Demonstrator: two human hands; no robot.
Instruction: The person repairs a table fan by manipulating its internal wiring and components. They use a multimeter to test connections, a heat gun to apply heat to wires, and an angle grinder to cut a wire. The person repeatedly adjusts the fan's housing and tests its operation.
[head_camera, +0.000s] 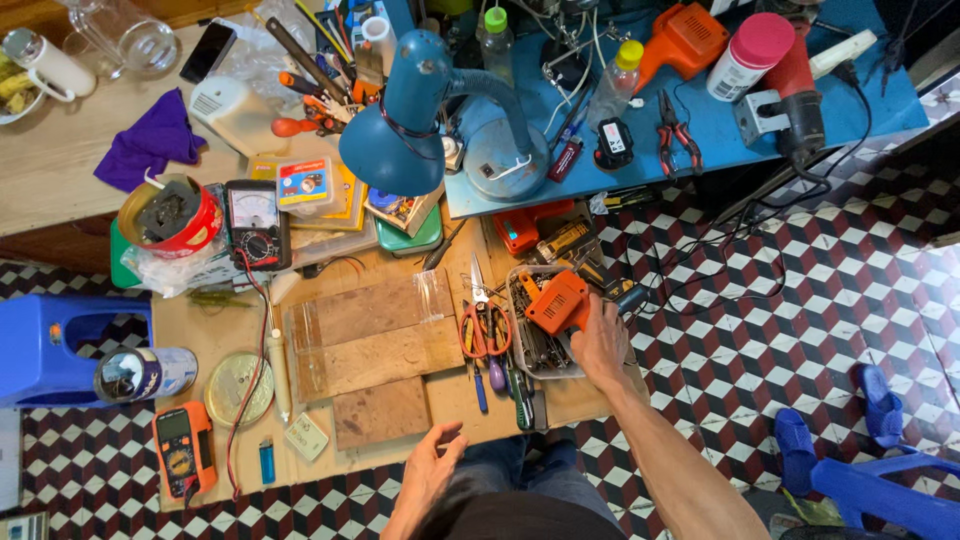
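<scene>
My right hand (600, 345) reaches over a grey tray (520, 352) of small tools at the bench's right edge and grips an orange pistol-shaped tool (558, 302). At the near edge of the bench my left hand (428, 470) rests with fingers loosely apart, holding nothing, just below the wooden boards (375, 350). Orange-handled scissors (482, 328) and screwdrivers (500, 385) lie between the boards and the tray.
A blue desk lamp (420, 120) stands over the bench back. A black multimeter (255, 222), an orange multimeter (182, 450), a red-rimmed tin (170, 215), a round metal lid (238, 388) and a blue plastic stool (60, 345) sit left. Blue sandals (880, 405) lie on the tiled floor.
</scene>
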